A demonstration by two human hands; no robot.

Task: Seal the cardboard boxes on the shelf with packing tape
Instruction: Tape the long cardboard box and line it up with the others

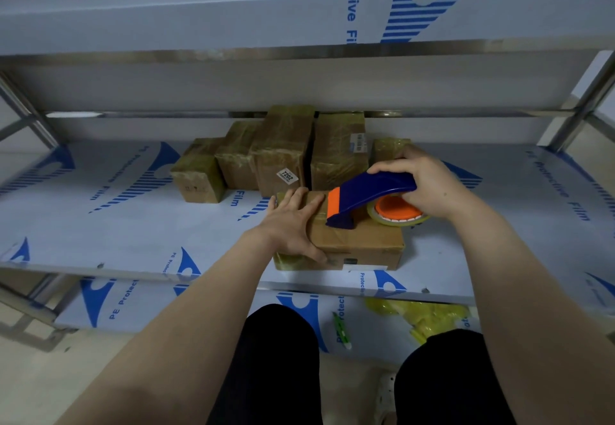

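A flat cardboard box [362, 241] lies at the front edge of the middle shelf [133, 224]. My left hand [293, 221] presses flat on the box's left top, fingers straight, thumb down its front side. My right hand [422, 185] grips the handle of a blue and orange tape dispenser [362, 198]. The dispenser's nose rests on the box top, and its clear tape roll [399, 211] sits by my palm. A strip of tape runs across the box under my left fingers.
Several taped cardboard boxes [283, 151] stand in a row at the back of the shelf, one with a label reading 7202. The upper shelf [299, 15] overhangs. On the lower shelf lie yellow plastic [419, 314] and a green and white pen-like item [341, 329]. My knees show below.
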